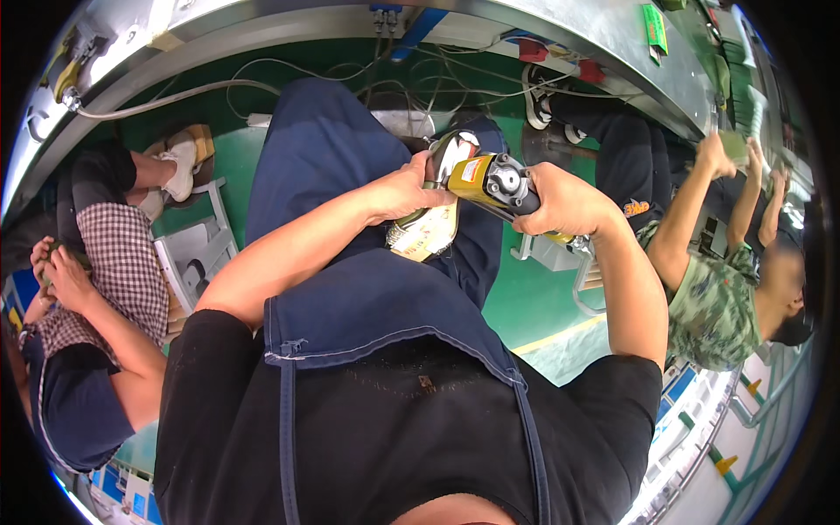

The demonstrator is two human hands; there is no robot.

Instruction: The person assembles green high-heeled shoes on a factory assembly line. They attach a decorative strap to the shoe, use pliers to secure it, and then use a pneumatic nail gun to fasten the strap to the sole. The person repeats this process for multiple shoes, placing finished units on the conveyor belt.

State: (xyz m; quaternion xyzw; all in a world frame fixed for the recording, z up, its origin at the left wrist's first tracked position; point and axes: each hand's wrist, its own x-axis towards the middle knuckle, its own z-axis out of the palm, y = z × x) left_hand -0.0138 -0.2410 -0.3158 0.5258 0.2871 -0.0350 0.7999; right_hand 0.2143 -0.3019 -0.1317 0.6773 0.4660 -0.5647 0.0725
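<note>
Left forearm (pixel 293 245) slants up-right; left hand (pixel 402 190), upper centre, fingers closed on shiny metal part (pixel 452 150). Right forearm (pixel 632 280) leans up-left; right hand (pixel 564 201), right of centre, fingers wrapped round yellow tool (pixel 473 176) overlapping part; contact unclear.

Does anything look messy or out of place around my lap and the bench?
Mainly the cables under the bench: they trail in loose, crossing loops rather than a neat bundle, which looks untidy. I see no obvious spill.
</note>
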